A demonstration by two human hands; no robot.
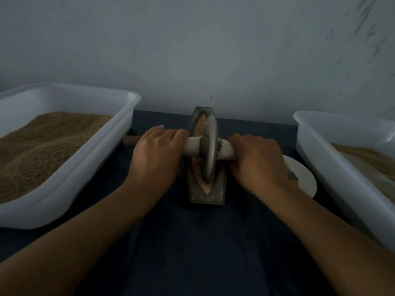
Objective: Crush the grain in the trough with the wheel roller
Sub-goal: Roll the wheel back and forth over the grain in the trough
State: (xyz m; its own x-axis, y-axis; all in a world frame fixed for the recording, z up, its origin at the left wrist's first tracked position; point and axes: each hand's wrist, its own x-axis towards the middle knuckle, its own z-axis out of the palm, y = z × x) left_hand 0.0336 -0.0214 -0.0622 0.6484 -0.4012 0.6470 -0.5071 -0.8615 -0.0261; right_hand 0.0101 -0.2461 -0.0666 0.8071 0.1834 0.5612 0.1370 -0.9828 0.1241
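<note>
While both hands held the axle, the step in hand looked like mid-roll crushing. Far left, a white tub (pixel 70 167) sat heaped with brown meal, and a wooden handle end (pixel 130 140) poked out beside it. The left hand (pixel 157 155) was curled over the left end of the axle (pixel 192 147), knuckles up, fingers wrapped. At centre the wheel roller (pixel 210 149) stood upright in the narrow trough (pixel 206 195), running away from the person on the dark cloth (pixel 192 242). Grain (pixel 201 124) showed at the far end and along the left of the disc; the near end looked mostly scraped bare. The right hand (pixel 258 162) gripped the right axle end likewise. A white plate (pixel 305 180) lay partly under that wrist, and a second tub (pixel 333 167) sat at far right. To do this well, probably press evenly on both sides, keep the disc vertical so it doesn't ride the trough wall, and run full strokes toward the far pile. An uneven push risks tipping the trough.
</note>
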